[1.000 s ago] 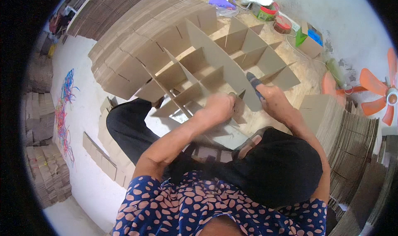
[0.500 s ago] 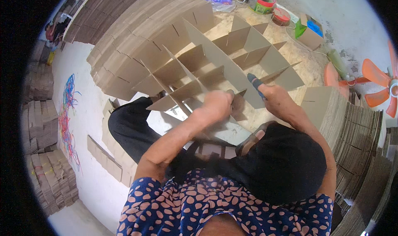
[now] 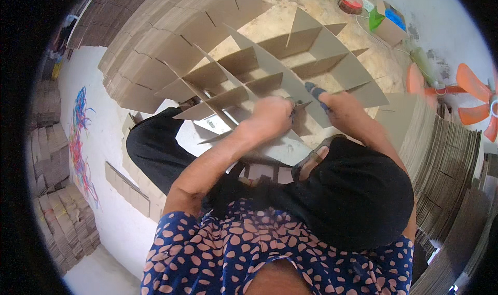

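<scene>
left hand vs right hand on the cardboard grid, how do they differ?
The left hand is a closed fist gripping a slotted strip near the middle of the cardboard grid; the right hand rests flatter, further right. The right hand has a dark blue item at its fingertips, its kind unclear; the left hand shows none. The left forearm is bare and fully seen; the right is partly hidden by a black-clad knee. Both touch the grid's near edge.

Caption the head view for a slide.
Both hands, left hand and right hand, grip a cardboard divider grid beside stacked cardboard strips.
</scene>
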A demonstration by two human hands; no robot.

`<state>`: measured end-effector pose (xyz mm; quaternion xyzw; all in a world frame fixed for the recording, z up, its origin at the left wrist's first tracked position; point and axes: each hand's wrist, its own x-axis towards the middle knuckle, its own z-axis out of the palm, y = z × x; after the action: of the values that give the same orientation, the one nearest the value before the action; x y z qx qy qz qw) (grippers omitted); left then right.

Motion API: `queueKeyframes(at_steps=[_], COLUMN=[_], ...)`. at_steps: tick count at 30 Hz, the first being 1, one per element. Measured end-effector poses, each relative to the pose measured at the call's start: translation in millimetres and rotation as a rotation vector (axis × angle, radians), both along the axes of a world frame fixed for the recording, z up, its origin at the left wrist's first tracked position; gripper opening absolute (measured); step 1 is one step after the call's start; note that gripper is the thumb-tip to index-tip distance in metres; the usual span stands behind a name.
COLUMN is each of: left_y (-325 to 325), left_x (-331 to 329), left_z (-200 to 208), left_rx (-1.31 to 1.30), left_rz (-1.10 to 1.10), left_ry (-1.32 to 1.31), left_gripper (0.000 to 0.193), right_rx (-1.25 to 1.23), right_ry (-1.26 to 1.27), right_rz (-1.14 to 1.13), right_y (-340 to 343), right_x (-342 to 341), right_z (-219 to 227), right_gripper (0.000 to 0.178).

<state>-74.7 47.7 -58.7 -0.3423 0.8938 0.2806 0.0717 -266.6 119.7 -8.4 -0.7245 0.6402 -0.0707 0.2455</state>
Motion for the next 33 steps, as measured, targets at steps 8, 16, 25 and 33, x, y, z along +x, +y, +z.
queueKeyframes(at_steps=[8,16,25,33], left_y=[0,7,14,10], left_x=[9,10,8,16], left_z=[2,-7,-5,6], left_rx=[-0.041,-0.179,-0.190,-0.163], left_rz=[0.013,-0.019,-0.028,-0.101], left_ry=[-0.036,-0.040,-0.037,-0.043], left_gripper=[0.020,0.019,0.015,0.019], right_rx=[-0.266,-0.284,-0.267,-0.400], right_ry=[-0.132,0.650,0.418,0.502], right_rz=[-0.437,-0.898,-1.174,-1.147], right_y=[39,192,200,197], right_x=[-34,-100,-162,-130], right_z=[-30,-71,-66,3], right_gripper=[0.034,0.054,0.029,0.020])
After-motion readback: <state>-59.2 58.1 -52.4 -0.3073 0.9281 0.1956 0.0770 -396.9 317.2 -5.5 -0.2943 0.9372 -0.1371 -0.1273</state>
